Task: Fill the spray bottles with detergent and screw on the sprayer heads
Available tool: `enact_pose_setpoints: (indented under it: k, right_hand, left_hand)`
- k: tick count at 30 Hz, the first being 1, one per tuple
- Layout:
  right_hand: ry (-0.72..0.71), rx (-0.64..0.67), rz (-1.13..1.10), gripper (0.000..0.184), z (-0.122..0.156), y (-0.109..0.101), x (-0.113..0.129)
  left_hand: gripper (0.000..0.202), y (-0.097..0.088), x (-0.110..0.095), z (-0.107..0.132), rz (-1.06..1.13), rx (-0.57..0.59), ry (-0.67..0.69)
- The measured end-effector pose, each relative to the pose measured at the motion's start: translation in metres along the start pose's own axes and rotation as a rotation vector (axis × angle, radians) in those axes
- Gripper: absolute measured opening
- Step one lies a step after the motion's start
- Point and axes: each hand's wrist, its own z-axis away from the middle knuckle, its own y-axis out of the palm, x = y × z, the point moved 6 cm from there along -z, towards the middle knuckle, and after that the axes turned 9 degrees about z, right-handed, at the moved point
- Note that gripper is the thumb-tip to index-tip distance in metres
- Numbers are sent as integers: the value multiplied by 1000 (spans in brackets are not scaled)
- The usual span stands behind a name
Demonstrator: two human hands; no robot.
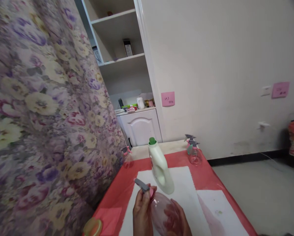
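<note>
Between my hands is a clear, pinkish spray bottle (160, 209), tilted, its grey and pink trigger head (142, 185) towards the upper left. The fingers of my left hand (142, 209) close around the neck and pink collar. My right hand (180, 218) wraps the round body from the right, and its fingers show through the clear wall. Just beyond my hands a pale green jug (159, 164) with a handle stands on a white sheet (183, 180). Something green sits in the jug's mouth.
More spray bottles stand on the red-covered table (176, 159): a pair at the far right (195, 155) and one at the far left (127, 159). A roll of tape (93, 226) lies at the near left. A floral curtain (51, 114) hangs along the left side.
</note>
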Motion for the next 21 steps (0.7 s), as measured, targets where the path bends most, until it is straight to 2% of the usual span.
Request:
enact_pose_setpoints:
  k: [3,7,9,12,16,18,21]
  right_hand:
    - [26,38,-16,97,0,1,1]
    - [219,302,-180,91,5,13,5]
    - [273,368,-190,91,9,15,7]
    - [181,339,-105,88,10,13,13]
    - [16,199,-14,88,8,8,14]
    - [21,170,-12,89,8,7,10]
    - [78,195,-45,88,8,8,6]
  left_hand:
    - [39,8,-3,4,-9,66,-15]
    - [36,12,-7,6,-25,146,-50]
    - [36,12,-9,6,-37,166,-55]
    - [34,12,-10,6,-69,175,-45]
    - [32,11,-11,6,-82,120,-5]
    - [34,10,-10,6,-112,97,3]
    - [39,10,-9,7,-238,118,7]
